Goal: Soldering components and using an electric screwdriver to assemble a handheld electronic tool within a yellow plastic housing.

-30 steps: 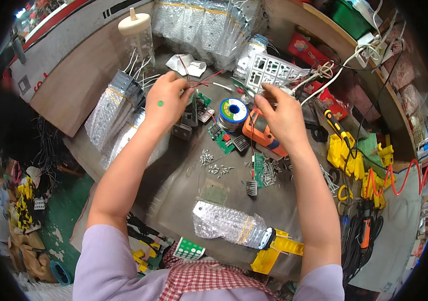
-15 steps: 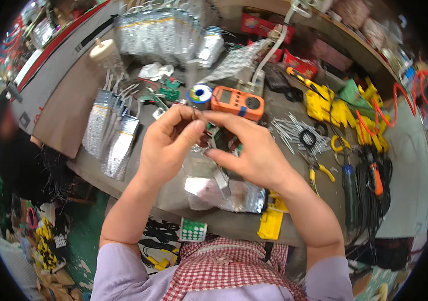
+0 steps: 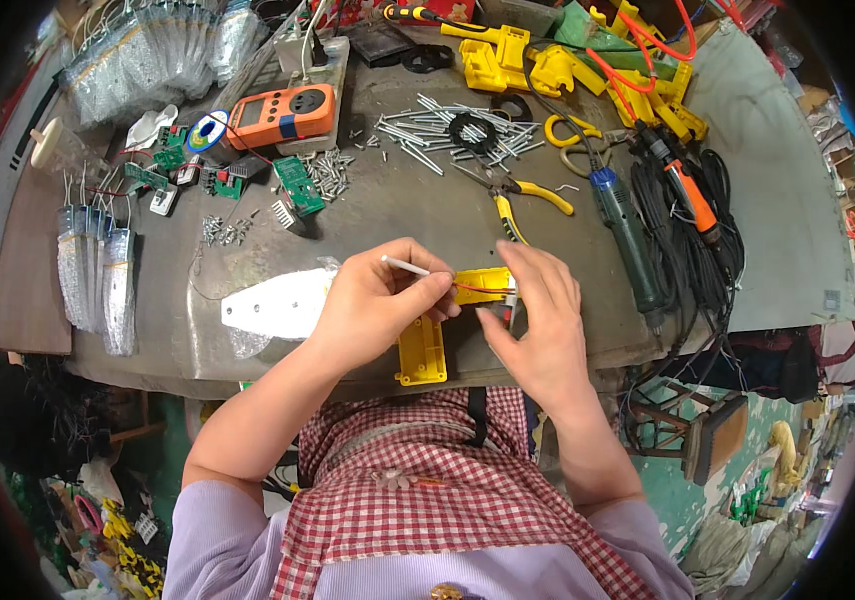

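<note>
My left hand [image 3: 379,298] pinches a thin white-sleeved wire [image 3: 405,265] whose red lead runs to a small yellow plastic housing [image 3: 483,284]. My right hand [image 3: 539,322] grips that yellow housing from the right, fingers curled over it. Both hands sit close together at the near edge of the grey workbench [image 3: 417,215]. A second yellow housing piece [image 3: 421,351] lies flat just below my left hand. A silver foil bag [image 3: 277,303] rests to the left of my left wrist.
An orange meter [image 3: 282,112], green circuit boards [image 3: 297,187], loose screws [image 3: 226,230] and a solder spool [image 3: 210,129] lie at the back left. Metal pins [image 3: 452,128], yellow-handled pliers [image 3: 527,195], a soldering tool [image 3: 629,232], black cables and yellow parts fill the back right. Foil packets [image 3: 97,275] lie far left.
The view swung right and down. My hands came back from the far bench to its near edge, now working on the yellow housing with the wire.
</note>
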The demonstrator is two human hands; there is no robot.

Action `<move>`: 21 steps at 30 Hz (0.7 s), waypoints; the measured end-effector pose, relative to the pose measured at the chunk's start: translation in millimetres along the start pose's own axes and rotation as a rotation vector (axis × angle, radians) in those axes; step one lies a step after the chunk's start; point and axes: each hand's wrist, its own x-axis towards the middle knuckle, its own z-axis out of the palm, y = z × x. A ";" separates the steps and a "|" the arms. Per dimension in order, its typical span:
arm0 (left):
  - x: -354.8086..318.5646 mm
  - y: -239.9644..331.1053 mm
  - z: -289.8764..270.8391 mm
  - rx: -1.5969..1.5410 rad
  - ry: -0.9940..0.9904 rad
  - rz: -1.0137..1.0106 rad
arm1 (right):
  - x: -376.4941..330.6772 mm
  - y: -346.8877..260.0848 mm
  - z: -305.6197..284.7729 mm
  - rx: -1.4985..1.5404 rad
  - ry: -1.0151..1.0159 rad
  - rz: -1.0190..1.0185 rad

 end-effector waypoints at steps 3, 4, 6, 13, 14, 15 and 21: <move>3.5 -3.1 5.0 0.073 0.006 -0.034 | 2.8 9.6 17.3 0.223 0.005 -0.044; 1.2 -1.2 6.0 0.317 0.097 0.110 | 4.4 11.3 22.2 0.369 -0.045 -0.079; -1.9 8.5 5.9 0.572 0.192 0.248 | 6.8 9.1 20.7 0.411 -0.081 0.004; -16.0 12.2 -17.5 1.362 0.095 0.506 | 15.7 12.9 29.3 0.372 -0.137 -0.052; -11.5 10.4 -16.3 1.237 0.086 0.499 | 16.7 15.1 30.3 0.372 -0.146 -0.086; -8.0 8.7 -14.6 1.109 0.073 0.493 | 17.7 18.7 30.2 0.372 -0.152 -0.077; -1.5 2.6 -10.2 0.319 0.112 0.104 | 18.1 19.4 29.1 0.617 -0.113 0.154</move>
